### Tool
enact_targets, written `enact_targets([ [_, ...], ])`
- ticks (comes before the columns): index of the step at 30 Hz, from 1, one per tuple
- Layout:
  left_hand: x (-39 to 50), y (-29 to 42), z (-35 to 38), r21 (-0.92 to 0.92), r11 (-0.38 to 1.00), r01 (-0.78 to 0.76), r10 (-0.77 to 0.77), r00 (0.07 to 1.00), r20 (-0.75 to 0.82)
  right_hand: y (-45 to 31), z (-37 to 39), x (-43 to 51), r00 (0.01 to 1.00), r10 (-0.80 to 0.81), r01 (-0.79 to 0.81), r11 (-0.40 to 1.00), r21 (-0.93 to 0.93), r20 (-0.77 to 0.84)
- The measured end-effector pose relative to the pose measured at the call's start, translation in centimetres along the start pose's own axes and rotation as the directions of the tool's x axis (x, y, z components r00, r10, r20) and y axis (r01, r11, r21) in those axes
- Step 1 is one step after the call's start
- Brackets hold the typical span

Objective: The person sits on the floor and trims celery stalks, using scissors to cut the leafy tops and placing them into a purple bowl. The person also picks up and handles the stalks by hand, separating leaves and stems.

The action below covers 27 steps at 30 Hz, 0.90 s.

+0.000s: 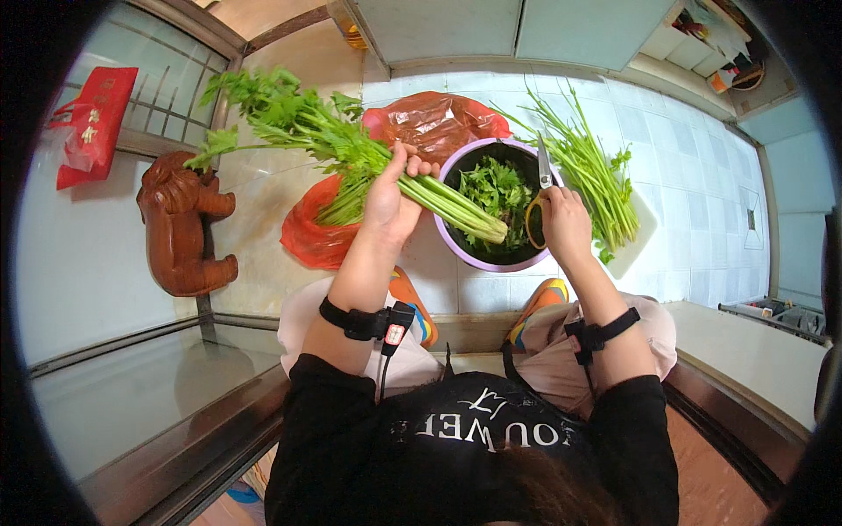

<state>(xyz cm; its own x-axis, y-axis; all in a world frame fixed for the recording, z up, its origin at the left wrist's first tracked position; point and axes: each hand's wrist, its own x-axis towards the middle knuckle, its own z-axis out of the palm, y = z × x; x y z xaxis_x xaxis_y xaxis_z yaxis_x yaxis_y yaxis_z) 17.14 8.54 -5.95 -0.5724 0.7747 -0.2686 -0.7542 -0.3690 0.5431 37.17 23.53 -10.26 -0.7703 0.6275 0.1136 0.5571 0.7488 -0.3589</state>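
Note:
My left hand (pixel 395 191) grips a leafy bunch of celery (pixel 454 207), its pale root end over a purple-rimmed bin (pixel 503 266) and its leaves to the upper left. In my right hand (pixel 566 220) is a pair of scissors with yellow handles (pixel 544 164), the blades pointing up and away from me above the bin's right side. Green leaves (pixel 496 187) lie in the dark-lined bin. Right of it, thin green stalks (pixel 592 171) rest on a white tray (pixel 635 243). More stalks (pixel 345 200) stick out of a red plastic bag (pixel 316 227) left of the bin.
Another red plastic bag (pixel 437 121) lies on the tiled floor behind the bin. A carved wooden elephant stool (pixel 177 223) stands at the left, near a red packet (pixel 99 125). Cabinets (pixel 454 29) line the far side. My feet in orange slippers (pixel 414 306) are close to the bin.

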Motion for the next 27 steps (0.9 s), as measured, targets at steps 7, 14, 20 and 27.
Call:
enact_targets([
  [7, 0.4, -1.4, 0.8, -0.082, 0.995, -0.061, 0.063, 0.998, 0.023, -3.0, -1.2, -0.1, 0.942, 0.334, -0.148, 0.443, 0.884, -0.009],
  [14, 1.1, -2.0, 2.5, -0.207, 0.972, -0.114, 0.114, 0.993, -0.013, -6.9, -0.5, -1.7, 0.839, 0.004, -0.54, -0.119, 0.833, 0.544],
  [20, -0.3, -4.8, 2.8, -0.015, 1.0, 0.017, -0.017, 1.0, -0.006, -7.6, -1.9, 0.3, 0.919, 0.085, -0.293, -0.506, 0.811, 0.385],
  [27, -1.6, -5.7, 3.0, 0.001, 0.988, 0.154, -0.152, 0.979, 0.134, -5.8, -2.0, 1.5, 0.903, 0.213, -0.237, -0.481, 0.844, 0.374],
])
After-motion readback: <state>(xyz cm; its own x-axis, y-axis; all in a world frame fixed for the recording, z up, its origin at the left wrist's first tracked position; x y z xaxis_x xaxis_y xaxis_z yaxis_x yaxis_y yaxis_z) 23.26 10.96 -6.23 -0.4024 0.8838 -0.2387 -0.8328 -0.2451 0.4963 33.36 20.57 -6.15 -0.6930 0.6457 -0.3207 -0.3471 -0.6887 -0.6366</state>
